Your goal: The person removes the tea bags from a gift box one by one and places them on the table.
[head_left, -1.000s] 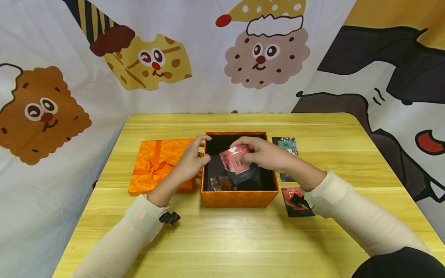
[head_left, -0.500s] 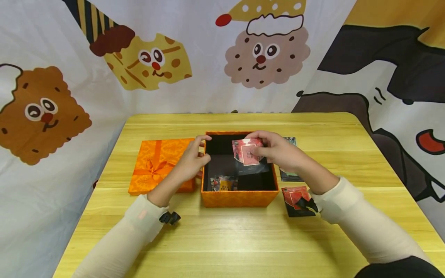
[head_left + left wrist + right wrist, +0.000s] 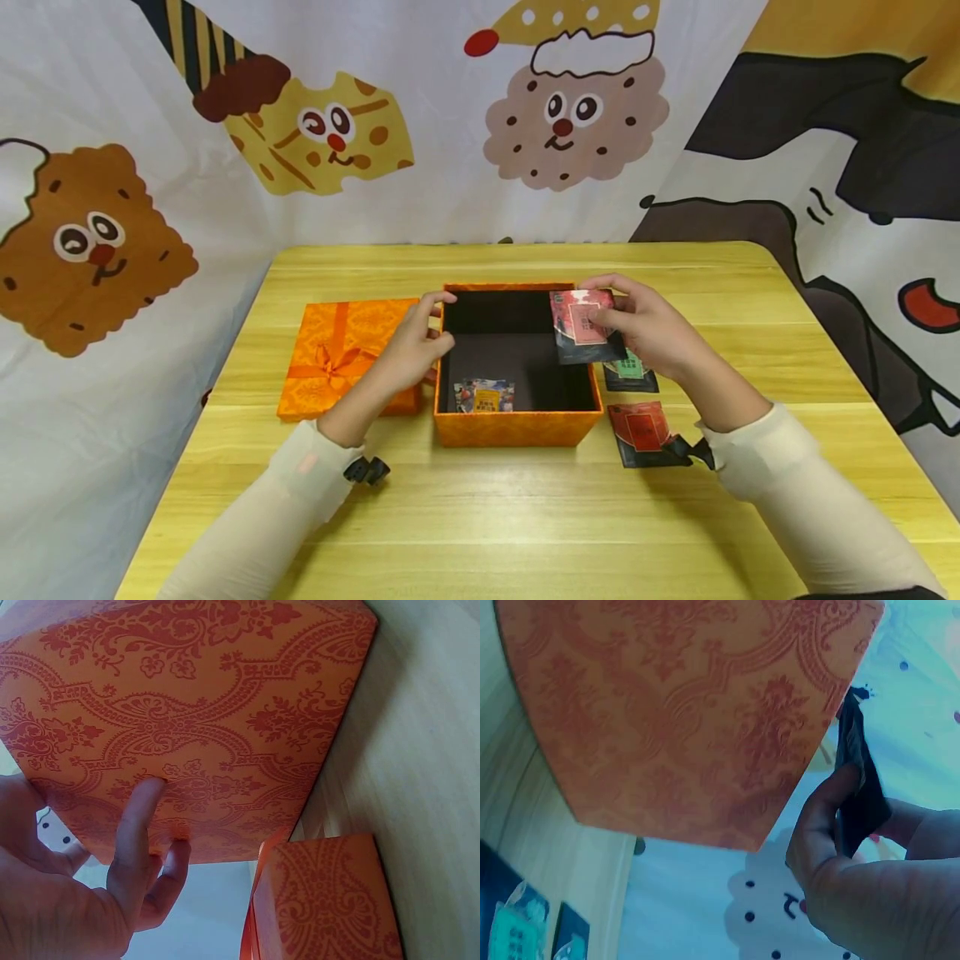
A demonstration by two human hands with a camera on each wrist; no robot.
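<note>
My right hand [image 3: 660, 329] pinches a flat pink-and-black sachet [image 3: 588, 325] between thumb and fingers. The sachet is raised over the right rim of an open orange patterned box [image 3: 517, 429] with a dark inside; the right wrist view shows the dark sachet [image 3: 862, 780] edge-on beside the box wall [image 3: 697, 735]. On the box's left side, my left hand [image 3: 408, 350] holds the wall, thumb and one fingertip at the rim, other fingers on the outside. In the left wrist view, fingers [image 3: 135, 832] press the patterned wall [image 3: 180, 727]. A small sachet with an orange label [image 3: 483, 396] lies inside, near the front.
Left of the box lies its orange lid [image 3: 322, 325] with a ribbon bow. Right of it, a green-labelled sachet [image 3: 632, 375] and a red-and-black sachet [image 3: 637, 433] lie on the wooden table [image 3: 480, 517]. A cartoon-printed cloth [image 3: 442, 208] hangs behind.
My right hand has carried the pink-and-black sachet from inside the box up and rightward to above its right rim. The left hand stays in place on the box.
</note>
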